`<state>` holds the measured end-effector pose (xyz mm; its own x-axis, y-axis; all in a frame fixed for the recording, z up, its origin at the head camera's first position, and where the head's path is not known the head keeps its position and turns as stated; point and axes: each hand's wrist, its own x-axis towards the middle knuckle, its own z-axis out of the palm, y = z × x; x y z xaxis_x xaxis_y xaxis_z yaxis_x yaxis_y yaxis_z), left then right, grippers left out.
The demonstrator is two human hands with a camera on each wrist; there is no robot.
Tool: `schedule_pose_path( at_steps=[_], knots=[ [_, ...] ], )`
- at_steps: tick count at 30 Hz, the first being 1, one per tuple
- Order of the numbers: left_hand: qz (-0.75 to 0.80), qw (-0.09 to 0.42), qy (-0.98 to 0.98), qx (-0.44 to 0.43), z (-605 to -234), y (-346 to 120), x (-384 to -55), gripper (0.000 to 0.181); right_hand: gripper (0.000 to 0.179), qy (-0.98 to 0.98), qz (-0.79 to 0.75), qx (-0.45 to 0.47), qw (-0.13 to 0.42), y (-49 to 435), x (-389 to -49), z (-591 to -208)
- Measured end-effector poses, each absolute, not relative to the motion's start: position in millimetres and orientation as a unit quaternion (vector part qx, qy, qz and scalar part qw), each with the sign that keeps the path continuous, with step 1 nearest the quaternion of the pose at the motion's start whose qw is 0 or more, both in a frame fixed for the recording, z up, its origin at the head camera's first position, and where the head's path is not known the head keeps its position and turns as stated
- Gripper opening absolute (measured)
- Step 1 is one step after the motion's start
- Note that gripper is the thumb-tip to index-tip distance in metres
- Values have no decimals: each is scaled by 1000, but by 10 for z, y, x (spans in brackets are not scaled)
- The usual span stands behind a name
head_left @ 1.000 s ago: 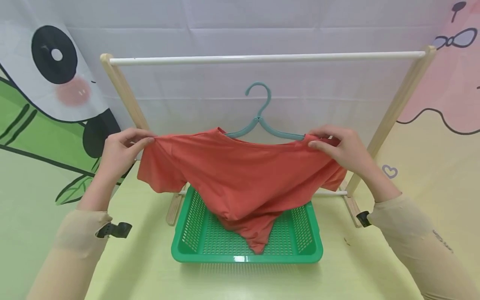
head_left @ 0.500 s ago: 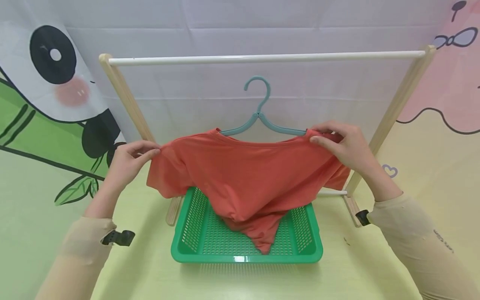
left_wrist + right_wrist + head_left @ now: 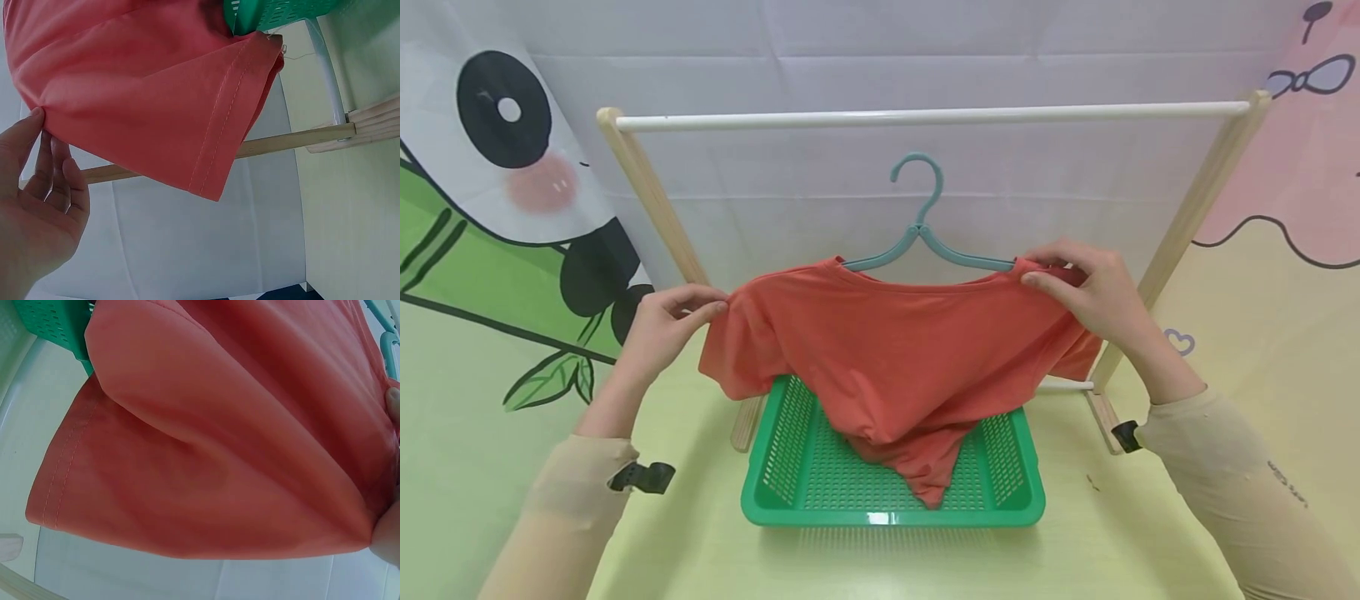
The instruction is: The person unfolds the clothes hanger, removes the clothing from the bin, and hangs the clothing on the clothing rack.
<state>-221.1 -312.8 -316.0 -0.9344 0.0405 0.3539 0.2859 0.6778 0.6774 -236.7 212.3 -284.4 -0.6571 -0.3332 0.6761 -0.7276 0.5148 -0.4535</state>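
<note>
A red T-shirt (image 3: pixel 895 350) hangs spread between both hands, its neckline at the top and its lower end dangling into a green basket (image 3: pixel 891 518). Out of the neckline rise the hook and upper arms of a teal hanger (image 3: pixel 919 227); its ends are hidden inside the shirt. The left hand (image 3: pixel 664 332) pinches the shoulder edge above the sleeve between thumb and fingers, seen also in the left wrist view, where the sleeve hem (image 3: pixel 215 125) droops. At the opposite shoulder, the right hand (image 3: pixel 1096 292) grips the fabric close beside the hanger's end.
Behind the shirt stands a wooden rack (image 3: pixel 658 200) with a white rod (image 3: pixel 925 117) across its top, above the hanger hook. The basket sits on a pale yellow-green table (image 3: pixel 895 571). A printed cloth backdrop (image 3: pixel 820 79) closes off the back and sides.
The left hand has moved right and slightly down with its shoulder of the shirt, so the fabric between the hands is slacker. The hanger's hook sits a little higher. The right hand has barely moved.
</note>
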Motion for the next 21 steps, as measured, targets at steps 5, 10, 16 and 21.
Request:
schedule_pose_path(
  at_steps=[5, 10, 16, 21],
  knots=[
    [-390, 155, -903, -88, -3156, -3128, -2222, 25, 28, -829, 372, 323, 267, 2120, -2361, -2838],
    [-387, 153, -905, -86, -3157, -3127, -2227, 25, 28, -830, 363, 323, 272, 2122, -2361, -2841],
    [-389, 152, -904, -94, -3149, -3116, -2198, 26, 29, -825, 368, 331, 273, 2123, -2370, -2850],
    [-395, 161, -899, -103, -3149, -3127, -2173, 28, 28, -824, 368, 334, 272, 2129, -2380, -2863]
  ],
)
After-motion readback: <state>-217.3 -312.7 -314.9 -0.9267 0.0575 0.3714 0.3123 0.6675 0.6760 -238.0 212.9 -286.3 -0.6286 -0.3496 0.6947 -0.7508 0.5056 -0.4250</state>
